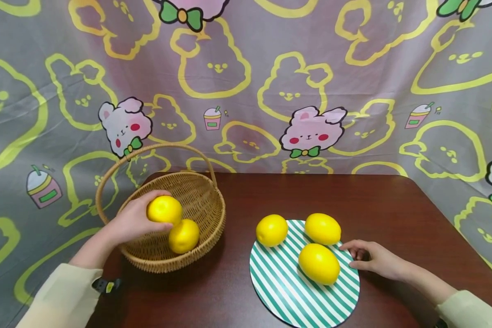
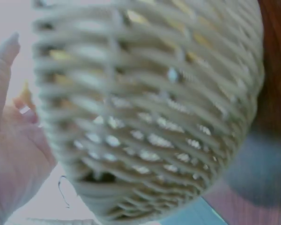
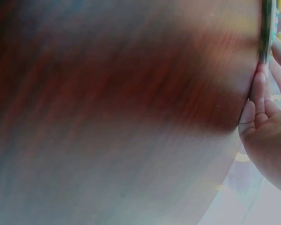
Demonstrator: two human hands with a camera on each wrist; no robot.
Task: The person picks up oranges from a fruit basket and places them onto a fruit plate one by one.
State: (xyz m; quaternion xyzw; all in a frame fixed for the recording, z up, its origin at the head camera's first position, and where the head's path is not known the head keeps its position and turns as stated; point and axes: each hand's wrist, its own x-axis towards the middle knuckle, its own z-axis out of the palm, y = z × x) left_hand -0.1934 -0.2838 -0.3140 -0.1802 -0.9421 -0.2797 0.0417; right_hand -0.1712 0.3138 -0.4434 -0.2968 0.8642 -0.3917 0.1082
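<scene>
Head view: the left hand holds a lemon between thumb and curled fingers, at the opening of the basket, which sits along the left edge of the worktop. A second lemon lies inside, toward the near rim; whether the two touch cannot be told. The right hand is at the right edge of the striped board, forefinger and thumb parted, other fingers bent, no lemon in it. On the board, a third lemon lies at the far left edge, a fourth lemon at the far right edge, a fifth lemon right of centre. Left wrist view: the basket wall hides part of the left hand; the grip cannot be verified here. Right wrist view: the right fingers lie at the board's rim; firm contact is uncertain. Handling: each lemon is probably light, firm, smooth and liable to roll. Grip around the widest part, thumb opposite fingers; avoid the tapered ends.
</scene>
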